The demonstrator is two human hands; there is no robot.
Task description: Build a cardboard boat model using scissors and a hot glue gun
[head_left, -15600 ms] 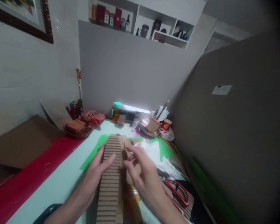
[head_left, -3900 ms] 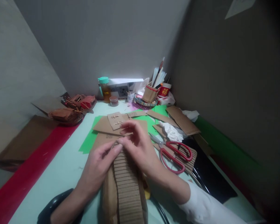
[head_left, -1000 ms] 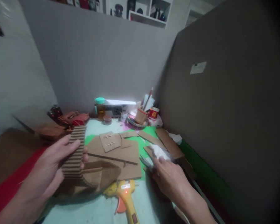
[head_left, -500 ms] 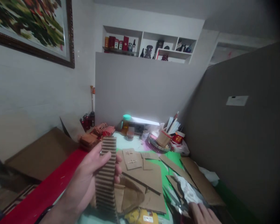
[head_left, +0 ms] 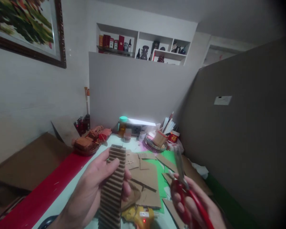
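My left hand (head_left: 85, 187) grips a strip of corrugated cardboard (head_left: 111, 190), thumb across its ribbed face and fingers behind it. The strip stands nearly upright, and its lower end runs out of view. On the right, my right hand (head_left: 200, 194) is wrapped around red-handled scissors (head_left: 180, 170). Their blades point up and are blurred, so I cannot tell whether they are apart. Between the hands, low in view, lies a yellow glue gun (head_left: 141, 217) with a small red light. Flat cardboard pieces (head_left: 146, 175) lie behind it.
A green mat (head_left: 160, 183) lies under the cardboard. Toward the back stand a wooden holder of sticks (head_left: 160, 138), a green-lidded jar (head_left: 122, 126) and reddish-brown woven items (head_left: 87, 143). Grey panels (head_left: 138, 86) rise behind and to the right.
My right hand has lifted the scissors from the table at the lower right, blades now upward. My left hand still holds the cardboard strip. The view has shifted slightly right.
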